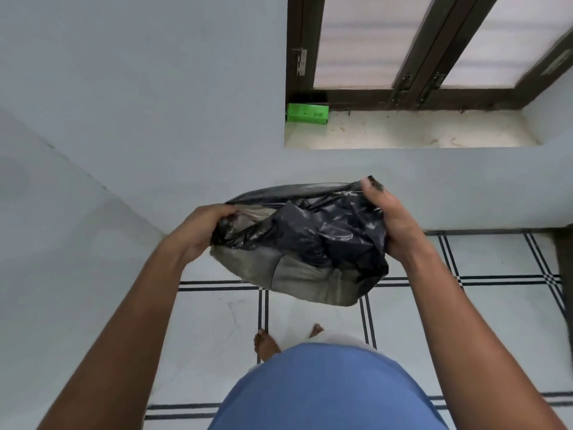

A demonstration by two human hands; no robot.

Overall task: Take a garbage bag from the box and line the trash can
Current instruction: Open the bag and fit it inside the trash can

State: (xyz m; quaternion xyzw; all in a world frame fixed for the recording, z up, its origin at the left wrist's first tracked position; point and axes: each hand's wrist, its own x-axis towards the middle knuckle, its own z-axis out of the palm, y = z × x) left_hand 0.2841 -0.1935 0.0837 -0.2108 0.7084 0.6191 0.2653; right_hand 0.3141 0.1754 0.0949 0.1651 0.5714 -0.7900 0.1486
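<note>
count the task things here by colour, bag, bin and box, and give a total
black: 1, the garbage bag, gripped by the left hand and the right hand
grey: 1, the trash can under the bag
green: 1, the box on the window sill
total: 3

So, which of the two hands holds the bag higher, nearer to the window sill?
The right hand: it grips the black garbage bag at its upper right edge, while the left hand holds the left edge lower down.
</note>
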